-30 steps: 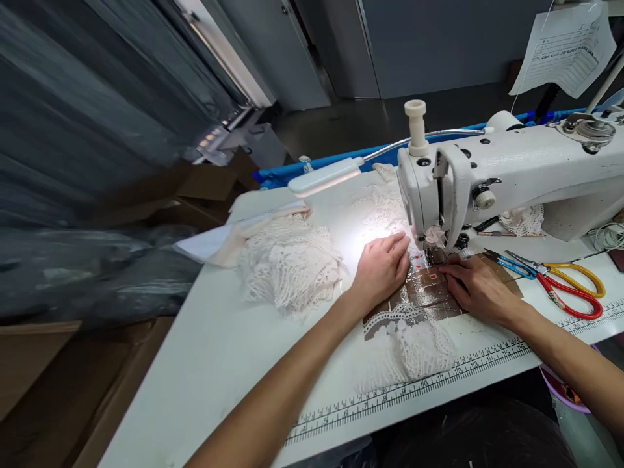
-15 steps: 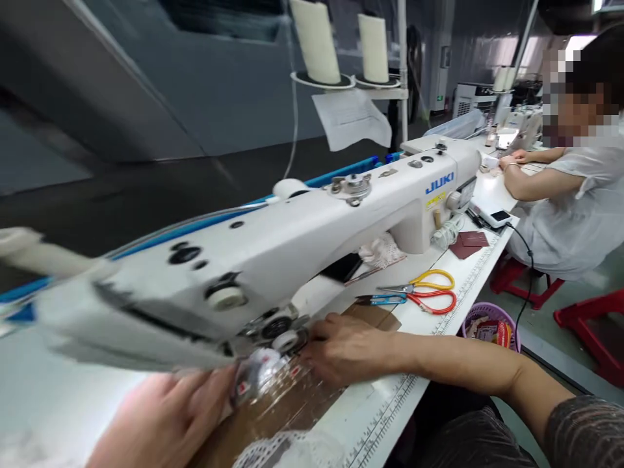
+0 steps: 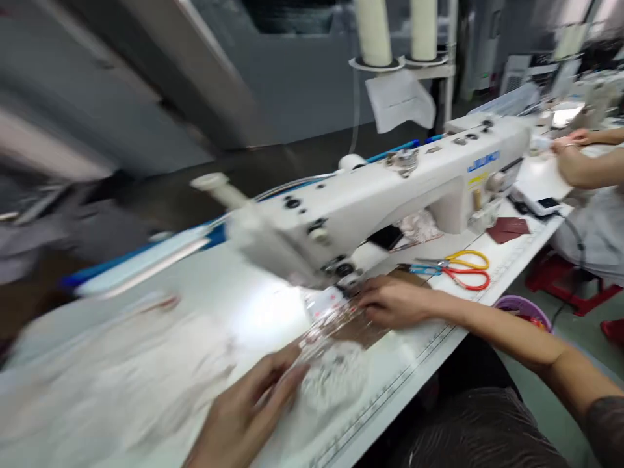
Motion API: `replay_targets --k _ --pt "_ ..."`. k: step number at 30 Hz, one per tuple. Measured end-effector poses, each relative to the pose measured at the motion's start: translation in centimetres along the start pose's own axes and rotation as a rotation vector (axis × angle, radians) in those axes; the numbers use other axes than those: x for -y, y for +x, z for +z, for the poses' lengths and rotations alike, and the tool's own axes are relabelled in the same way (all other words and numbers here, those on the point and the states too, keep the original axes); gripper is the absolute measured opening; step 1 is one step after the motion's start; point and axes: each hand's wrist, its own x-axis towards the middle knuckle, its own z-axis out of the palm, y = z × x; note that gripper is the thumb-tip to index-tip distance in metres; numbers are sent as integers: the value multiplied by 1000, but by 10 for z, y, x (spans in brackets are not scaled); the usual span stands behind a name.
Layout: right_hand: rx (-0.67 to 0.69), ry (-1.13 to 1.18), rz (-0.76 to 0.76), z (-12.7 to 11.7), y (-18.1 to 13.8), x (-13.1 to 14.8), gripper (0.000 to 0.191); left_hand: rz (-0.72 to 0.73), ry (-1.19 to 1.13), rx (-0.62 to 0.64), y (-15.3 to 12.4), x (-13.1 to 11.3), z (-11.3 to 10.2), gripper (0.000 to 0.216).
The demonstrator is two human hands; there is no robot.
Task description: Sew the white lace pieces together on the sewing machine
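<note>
Lace (image 3: 337, 378), white, ruffled, long axis toward sewing machine (image 3: 365, 200), left hand (image 3: 253, 403) loosely curved, right hand (image 3: 394, 302) curled, each grip's hold unclear

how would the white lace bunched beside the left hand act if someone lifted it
The white lace would probably be floppy, since it lies in a soft, crumpled bunch. It looks thin, so it is likely light for its size. Lying low, it seems unlikely to roll.

White table (image 3: 199, 283) with sewing machine (image 3: 361, 198), scissors (image 3: 444, 263), dark-red pieces (image 3: 508, 229), pale fabric heap (image 3: 121, 377)
</note>
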Motion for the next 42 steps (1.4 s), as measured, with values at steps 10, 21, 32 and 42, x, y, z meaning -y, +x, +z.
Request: replay_targets --k 10,21,32,42 --pt "99 345 80 2 9 18 51 -141 -442 79 25 -32 1 40" --pt "311 304 233 -3 30 29 30 60 54 157 52 -15 -21 36" --pt "171 50 224 -11 37 2 22 564 327 -34 45 -28 35 27" --pt "88 56 100 8 29 5 34 391 84 50 34 -22 24 21"
